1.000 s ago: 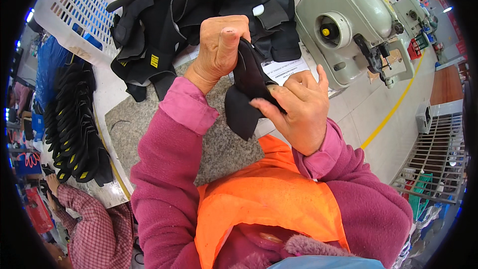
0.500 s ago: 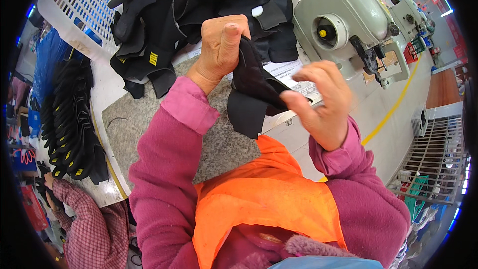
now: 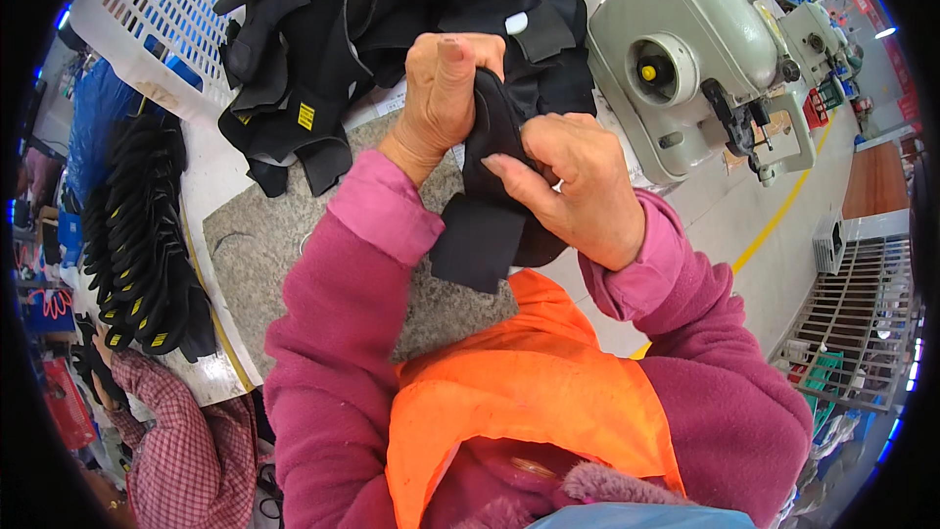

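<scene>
A black fabric piece [image 3: 482,142], sewn and folded with a flat flap [image 3: 477,243] at its lower end, is held up over the grey worktop. My left hand [image 3: 446,93] grips its upper end with the thumb up, and the fingers are partly hidden behind the cloth. My right hand [image 3: 578,181] is closed on its right side, the thumb lying across the front and the fingers curled in at the edge. Just beyond both hands lies a heap of similar black pieces [image 3: 416,15], one bearing a small yellow label [image 3: 306,117].
A white plastic basket [image 3: 147,15] stands behind the heap. To the right is a grey-green sewing machine [image 3: 685,39]. Stacked black pieces with yellow labels [image 3: 142,235] lie along the left table edge. A person in a checked sleeve [image 3: 186,431] works at lower left.
My right hand, raised off the cloth with fingers spread before, has moved left and taken hold of the piece's right side. My left hand keeps its grip.
</scene>
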A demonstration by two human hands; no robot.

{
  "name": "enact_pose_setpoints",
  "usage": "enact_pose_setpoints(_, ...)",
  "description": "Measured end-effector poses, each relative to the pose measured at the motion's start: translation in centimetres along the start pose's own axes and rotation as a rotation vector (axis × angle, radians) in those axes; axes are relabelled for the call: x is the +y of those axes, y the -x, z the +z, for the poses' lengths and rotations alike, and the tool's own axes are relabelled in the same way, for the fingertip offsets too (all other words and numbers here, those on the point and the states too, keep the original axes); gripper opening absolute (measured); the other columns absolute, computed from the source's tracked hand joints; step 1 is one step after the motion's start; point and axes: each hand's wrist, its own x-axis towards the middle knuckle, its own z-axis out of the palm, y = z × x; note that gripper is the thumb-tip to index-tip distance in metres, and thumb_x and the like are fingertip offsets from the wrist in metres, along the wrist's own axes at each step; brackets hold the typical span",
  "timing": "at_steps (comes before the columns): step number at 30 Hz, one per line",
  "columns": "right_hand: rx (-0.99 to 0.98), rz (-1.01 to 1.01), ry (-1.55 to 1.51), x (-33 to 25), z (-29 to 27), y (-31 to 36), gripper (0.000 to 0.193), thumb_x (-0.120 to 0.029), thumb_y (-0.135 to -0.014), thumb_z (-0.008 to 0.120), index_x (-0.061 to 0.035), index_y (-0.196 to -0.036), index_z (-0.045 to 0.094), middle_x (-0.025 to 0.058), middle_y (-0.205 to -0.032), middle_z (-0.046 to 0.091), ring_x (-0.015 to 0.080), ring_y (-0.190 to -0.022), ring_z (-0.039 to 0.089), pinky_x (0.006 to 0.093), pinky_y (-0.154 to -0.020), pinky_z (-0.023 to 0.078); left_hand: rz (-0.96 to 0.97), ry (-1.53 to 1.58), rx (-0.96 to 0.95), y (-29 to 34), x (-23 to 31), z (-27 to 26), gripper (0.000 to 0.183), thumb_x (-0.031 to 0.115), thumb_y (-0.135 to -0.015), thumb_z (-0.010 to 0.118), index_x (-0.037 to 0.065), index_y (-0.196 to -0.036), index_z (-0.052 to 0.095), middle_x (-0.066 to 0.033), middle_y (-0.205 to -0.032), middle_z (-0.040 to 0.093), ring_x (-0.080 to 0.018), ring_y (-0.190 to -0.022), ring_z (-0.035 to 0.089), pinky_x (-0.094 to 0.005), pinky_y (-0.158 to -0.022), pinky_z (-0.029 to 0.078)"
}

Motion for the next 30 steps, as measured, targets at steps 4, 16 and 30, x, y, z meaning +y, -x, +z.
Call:
enact_pose_setpoints(4,0.004,-0.036,-0.045,0.1,-0.3,-0.4,0.027,-0.018,-0.076,0.074,-0.006,-0.066,0.052,0.0087,-0.061,0.054,0.0286,-0.058,0.057,0.0373,-0.06,0.041,-0.036,0.056,-0.043,0.1,-0.2,-0.2,0.087,0.071,-0.096,0.022,0.0,-0.05,0.044,-0.0052,-0.05,0.04,-0.0147,-0.048,0.036,-0.0302,-0.05,0.027)
enact_pose_setpoints(16,0.01,-0.031,-0.039,0.8,0.4,0.2,0.026,-0.018,-0.078,0.073,-0.0065,-0.066,0.052,0.0088,-0.06,0.055,0.029,-0.058,0.057,0.0365,-0.06,0.041,0.001,0.04,0.0,0.6,-0.5,-0.2,0.084,0.067,-0.097,0.024,-0.001,-0.053,0.044,-0.0059,-0.05,0.041,-0.0165,-0.046,0.038,-0.0307,-0.048,0.027)
enact_pose_setpoints(30,0.144,-0.066,0.087,-0.4,2.2,1.8,0.032,-0.017,-0.079,0.074,-0.0081,-0.062,0.049,0.0053,-0.056,0.05,0.0233,-0.055,0.057,0.0358,-0.069,0.044,0.006,-0.025,-0.133,0.2,0.2,-0.4,0.077,0.059,-0.102,0.021,0.001,-0.056,0.044,-0.0068,-0.058,0.044,-0.0169,-0.054,0.042,-0.0301,-0.053,0.031)
